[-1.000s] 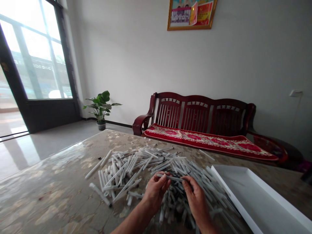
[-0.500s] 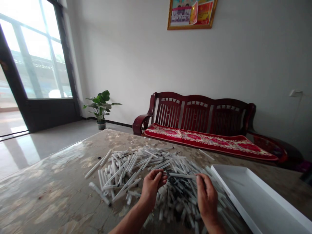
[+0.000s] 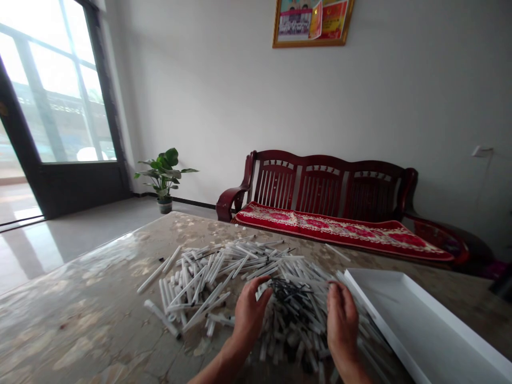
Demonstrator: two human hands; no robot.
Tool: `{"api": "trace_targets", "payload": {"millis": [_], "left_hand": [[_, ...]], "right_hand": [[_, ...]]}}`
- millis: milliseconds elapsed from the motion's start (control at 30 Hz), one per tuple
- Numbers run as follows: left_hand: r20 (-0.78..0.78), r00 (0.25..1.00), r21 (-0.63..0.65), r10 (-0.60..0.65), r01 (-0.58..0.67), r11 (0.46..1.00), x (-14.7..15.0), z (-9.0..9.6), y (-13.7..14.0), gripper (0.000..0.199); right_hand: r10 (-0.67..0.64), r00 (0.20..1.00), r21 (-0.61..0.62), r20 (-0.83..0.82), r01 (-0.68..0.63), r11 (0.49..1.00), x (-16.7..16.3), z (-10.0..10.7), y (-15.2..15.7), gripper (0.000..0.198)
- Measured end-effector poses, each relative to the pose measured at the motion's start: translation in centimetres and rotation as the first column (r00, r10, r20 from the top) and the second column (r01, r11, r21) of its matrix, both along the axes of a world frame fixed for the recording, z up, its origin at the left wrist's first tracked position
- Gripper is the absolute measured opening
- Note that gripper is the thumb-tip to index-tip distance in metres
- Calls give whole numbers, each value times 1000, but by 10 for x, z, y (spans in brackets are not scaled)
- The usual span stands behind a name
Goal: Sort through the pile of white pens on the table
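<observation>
My left hand (image 3: 253,306) is over the middle of a pile of white plastic tubes (image 3: 212,272), its thumb and index fingertip apart. Thin dark pieces (image 3: 294,292) lie among the tubes just right of its fingertips. My right hand (image 3: 343,317) has its fingers closed on the end of a white tube (image 3: 308,280), which points left towards my left hand and is blurred. Short pale tube pieces (image 3: 280,336) lie between my wrists. The inner fingers of both hands are partly hidden.
A shallow white box (image 3: 424,320) stands on the patterned tabletop (image 3: 100,309) to the right of the pile. Stray tubes (image 3: 158,272) lie at the pile's left edge. Behind the table are a dark red wooden bench (image 3: 320,186) and a potted plant (image 3: 164,173).
The tube that both hands held level between them is now only at my right hand. My left thumb and index finger have parted, and my hands are slightly farther apart.
</observation>
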State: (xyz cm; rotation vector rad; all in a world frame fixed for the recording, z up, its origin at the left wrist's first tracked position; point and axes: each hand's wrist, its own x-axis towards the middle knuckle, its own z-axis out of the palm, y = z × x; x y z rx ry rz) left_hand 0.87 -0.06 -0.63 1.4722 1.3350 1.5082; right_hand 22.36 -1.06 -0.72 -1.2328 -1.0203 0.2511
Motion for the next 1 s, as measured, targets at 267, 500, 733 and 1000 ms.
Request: {"api": "trace_targets", "payload": {"millis": [267, 500, 733, 1000], "left_hand": [[-523, 849, 144, -74, 174, 974, 5, 15, -20, 17], [-530, 838, 203, 127, -20, 979, -2, 18, -13, 15], [-519, 688, 308, 507, -403, 862, -66, 38, 7, 20], [-715, 453, 186, 532, -611, 770, -112, 44, 6, 29]], "right_hand": [[279, 953, -128, 120, -263, 956, -26, 1, -9, 39], [381, 898, -192, 220, -343, 919, -25, -8, -5, 49], [298, 883, -129, 364, -270, 954, -19, -17, -6, 45], [229, 873, -78, 430, -216, 973, -18, -17, -4, 36]]}}
